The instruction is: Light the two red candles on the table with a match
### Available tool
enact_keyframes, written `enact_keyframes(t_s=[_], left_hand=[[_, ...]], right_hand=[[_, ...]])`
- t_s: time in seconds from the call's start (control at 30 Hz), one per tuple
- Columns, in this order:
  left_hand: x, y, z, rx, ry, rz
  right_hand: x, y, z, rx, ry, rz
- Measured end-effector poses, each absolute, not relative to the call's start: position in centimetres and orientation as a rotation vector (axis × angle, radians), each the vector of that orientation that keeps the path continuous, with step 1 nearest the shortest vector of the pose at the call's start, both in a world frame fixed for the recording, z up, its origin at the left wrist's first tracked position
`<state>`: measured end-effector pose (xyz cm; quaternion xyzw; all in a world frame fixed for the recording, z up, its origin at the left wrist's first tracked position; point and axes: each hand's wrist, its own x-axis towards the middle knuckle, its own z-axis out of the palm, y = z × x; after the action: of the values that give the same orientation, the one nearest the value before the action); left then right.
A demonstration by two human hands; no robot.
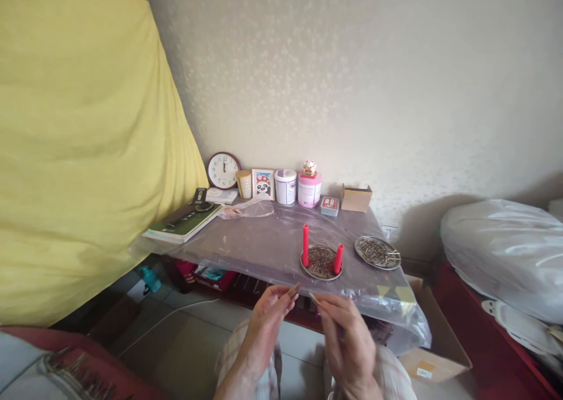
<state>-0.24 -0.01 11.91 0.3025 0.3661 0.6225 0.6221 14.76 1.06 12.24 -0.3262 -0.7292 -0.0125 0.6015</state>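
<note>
My left hand [269, 312] is closed in a pinch on a small flat brown piece [294, 290], which looks like the striking side of a matchbox. Just to its right, my right hand [345, 329] pinches a thin pale match [313, 297], its tip close to the brown piece but apart from it. Both hands are in front of the table's near edge. Beyond them, a taller red candle [305, 244] and a shorter red candle [338, 259] stand upright on a round metal plate [323, 277] strewn with dark bits. No flame shows on either candle.
A second plate [358, 253] with dark bits and pale sticks lies on the plastic-covered table [259, 236]. Along the wall stand a clock [223, 170], a white tub [285, 187], a pink tub [309, 192] and a small cardboard box [356, 199]. A green book [182, 224] lies left.
</note>
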Motion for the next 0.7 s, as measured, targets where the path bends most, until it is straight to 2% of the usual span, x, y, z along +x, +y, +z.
enact_keyframes(t_s=[0.07, 0.23, 0.4, 0.7], left_hand=[[-0.1, -0.1, 12.6, 0.721, 0.826, 1.431], [-0.1, -0.3, 13.6, 0.717, 0.872, 1.411], [-0.4, -0.2, 12.1, 0.692, 0.886, 1.402], [-0.7, 0.1, 11.1, 0.721, 0.877, 1.417]], right_hand=[[14.9, 2.7, 10.4, -0.85, -1.783, -0.109], [16.4, 5.4, 7.7, -1.076, -1.569, -0.113], [16.9, 4.6, 9.0, -1.078, -1.464, 0.086], [15.6, 3.2, 10.1, -1.007, -1.453, 0.153]])
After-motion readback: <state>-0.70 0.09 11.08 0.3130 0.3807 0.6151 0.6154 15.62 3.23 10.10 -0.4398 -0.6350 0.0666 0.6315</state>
